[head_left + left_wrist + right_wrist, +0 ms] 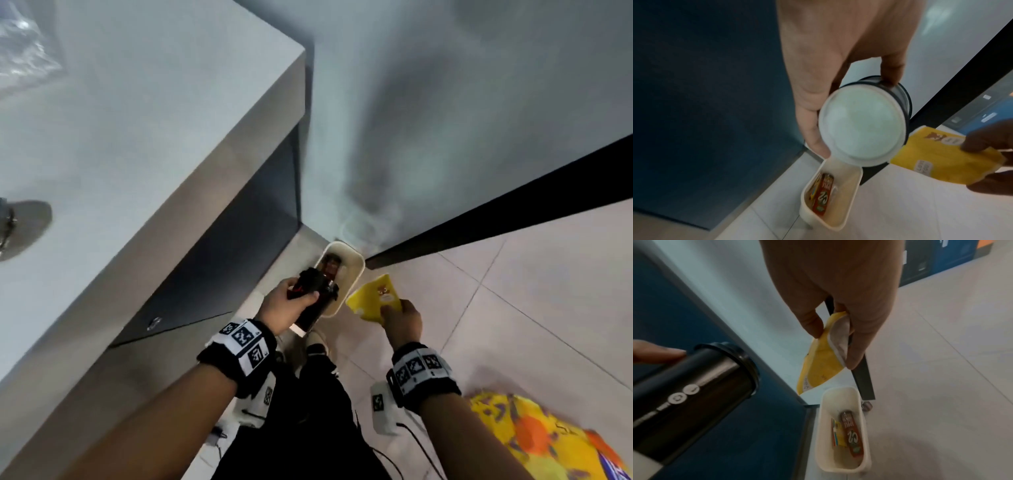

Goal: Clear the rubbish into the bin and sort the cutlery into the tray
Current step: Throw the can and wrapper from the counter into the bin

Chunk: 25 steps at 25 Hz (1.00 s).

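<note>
Over the bin (356, 263) — L hand (281, 308) grips black cup (310, 298), R hand (404, 323) pinches yellow packet (371, 298).

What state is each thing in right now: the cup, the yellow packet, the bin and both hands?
Black cup: lid on, tilted, held above the bin.
Yellow packet: torn open, pinched, held beside the bin.
Bin: open, on the floor, holding a red wrapper and a small yellow packet.
Left hand: grips the black cup.
Right hand: pinches the yellow packet.
</note>
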{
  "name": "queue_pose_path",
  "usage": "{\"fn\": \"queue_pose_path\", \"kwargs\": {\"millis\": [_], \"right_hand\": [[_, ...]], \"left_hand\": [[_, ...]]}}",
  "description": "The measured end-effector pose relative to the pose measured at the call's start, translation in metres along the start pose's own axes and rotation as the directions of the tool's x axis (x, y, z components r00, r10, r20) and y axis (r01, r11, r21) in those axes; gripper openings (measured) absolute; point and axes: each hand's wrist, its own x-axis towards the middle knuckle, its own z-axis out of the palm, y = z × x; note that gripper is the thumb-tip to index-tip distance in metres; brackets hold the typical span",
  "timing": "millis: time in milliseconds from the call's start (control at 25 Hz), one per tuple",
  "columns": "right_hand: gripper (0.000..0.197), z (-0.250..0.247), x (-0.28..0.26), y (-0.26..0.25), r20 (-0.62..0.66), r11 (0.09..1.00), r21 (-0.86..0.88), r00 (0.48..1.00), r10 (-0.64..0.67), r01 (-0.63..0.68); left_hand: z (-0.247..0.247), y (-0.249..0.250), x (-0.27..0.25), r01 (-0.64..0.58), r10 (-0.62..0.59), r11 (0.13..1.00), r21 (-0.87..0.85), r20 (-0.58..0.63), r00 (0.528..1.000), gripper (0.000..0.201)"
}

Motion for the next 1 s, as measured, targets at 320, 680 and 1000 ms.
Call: {"fn": "queue_pose_path", "kwargs": {"millis": [320, 680, 1000], "right_hand": [[0.027, 0.123, 0.142, 0.077, -0.058, 0.989, 0.008, 0.987, 0.151, -0.15], [0.04, 0.193, 0.235, 0.109, -0.045, 0.989, -0.092, 0.993, 0.109, -0.113], [0.034, 0.154, 0.156, 0.088, 0.055, 0.992, -0.123, 0.997, 0.049, -0.042]], "left_hand": [[0.088, -0.079, 0.194, 0.207, -0.201, 0.951, 0.23, -0.052, 0.978, 0.07], [0.134, -0.119, 0.295, 0.199, -0.167, 0.854, 0.48, -0.109, 0.98, 0.084], [0.083, -0.095, 0.209, 0.052, -0.052, 0.911, 0.409, -0.011, 0.999, 0.039]]}}
